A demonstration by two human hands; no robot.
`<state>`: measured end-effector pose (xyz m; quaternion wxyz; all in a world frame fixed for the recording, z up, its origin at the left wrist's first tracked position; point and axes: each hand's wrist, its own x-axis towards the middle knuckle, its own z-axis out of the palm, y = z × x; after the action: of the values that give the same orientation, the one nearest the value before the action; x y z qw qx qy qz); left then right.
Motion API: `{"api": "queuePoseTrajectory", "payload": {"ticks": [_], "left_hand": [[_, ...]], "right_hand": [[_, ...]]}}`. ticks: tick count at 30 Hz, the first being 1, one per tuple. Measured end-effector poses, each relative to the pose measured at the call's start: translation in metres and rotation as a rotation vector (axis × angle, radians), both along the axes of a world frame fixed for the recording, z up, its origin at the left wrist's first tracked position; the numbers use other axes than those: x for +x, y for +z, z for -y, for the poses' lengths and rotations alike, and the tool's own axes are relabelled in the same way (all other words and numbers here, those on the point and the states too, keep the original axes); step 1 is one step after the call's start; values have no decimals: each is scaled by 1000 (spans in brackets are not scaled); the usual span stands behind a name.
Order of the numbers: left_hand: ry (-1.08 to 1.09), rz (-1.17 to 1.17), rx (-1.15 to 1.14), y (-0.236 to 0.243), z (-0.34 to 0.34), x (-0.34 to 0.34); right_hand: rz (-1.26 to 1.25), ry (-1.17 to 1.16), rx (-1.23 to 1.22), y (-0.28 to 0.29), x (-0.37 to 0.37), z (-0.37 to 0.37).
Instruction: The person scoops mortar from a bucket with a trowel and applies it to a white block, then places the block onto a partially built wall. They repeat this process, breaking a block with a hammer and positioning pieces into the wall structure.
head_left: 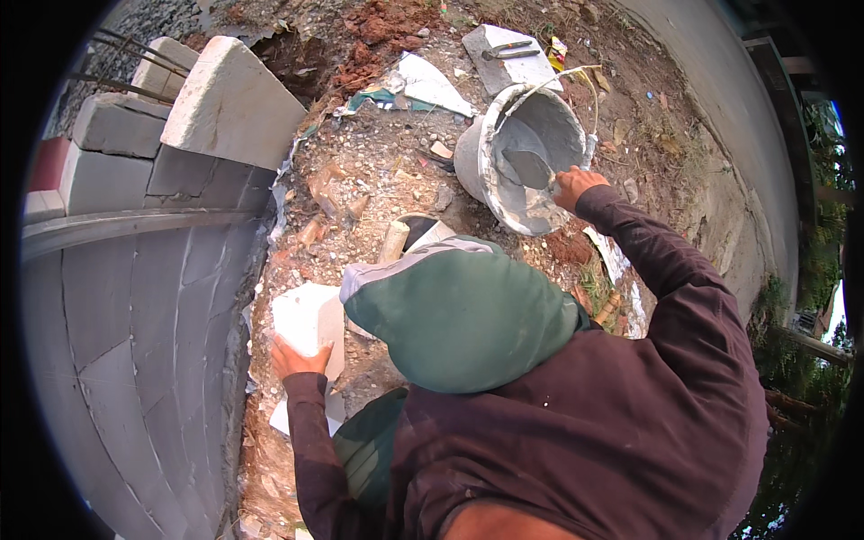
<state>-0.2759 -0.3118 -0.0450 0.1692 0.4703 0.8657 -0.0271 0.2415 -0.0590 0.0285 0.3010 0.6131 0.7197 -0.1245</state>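
Note:
My right hand [578,187] is closed at the rim of a mortar-crusted bucket [470,157]. It grips a trowel whose grey blade [526,168] lies inside over wet grey mortar [531,214]; the handle is mostly hidden by the fingers. Lower on the left, my left hand [300,357] grips the near end of a white building block [301,310], thumb on one side and fingers on the other. My green-trousered knee [459,319] rises between the two hands. Beyond it, a round wooden handle [394,241] sticks up, its other end hidden.
A grey block wall [135,360] runs along my left, with loose blocks [229,103] and steel bars [135,49] at its far end. Beyond the bucket, hand tools [508,50] rest on a block [490,72]. A torn sack [432,83] lies on rubble. A plastered wall [720,81] stands right.

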Motion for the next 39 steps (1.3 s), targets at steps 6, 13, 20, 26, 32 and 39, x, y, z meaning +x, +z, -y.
{"api": "queuePoseTrajectory", "payload": {"ticks": [6,13,20,26,32,39], "left_hand": [[12,-3,-5,-1,2,-4],[51,18,-71,1,-7,3],[101,76,-72,2,5,1],[155,114,-108,6,1,-5],[156,101,-29,-10,19,0],[226,209,-145,6,13,-1]], "right_hand": [[-492,-326,-172,-21,35,20],[-889,-757,-218,13,76,67],[-1013,-781,-166,73,44,34],[-1100,-332,-270,172,-132,-81],[-1129,379,-138,256,-341,-199],[-692,922,822,243,-522,-187]]}}
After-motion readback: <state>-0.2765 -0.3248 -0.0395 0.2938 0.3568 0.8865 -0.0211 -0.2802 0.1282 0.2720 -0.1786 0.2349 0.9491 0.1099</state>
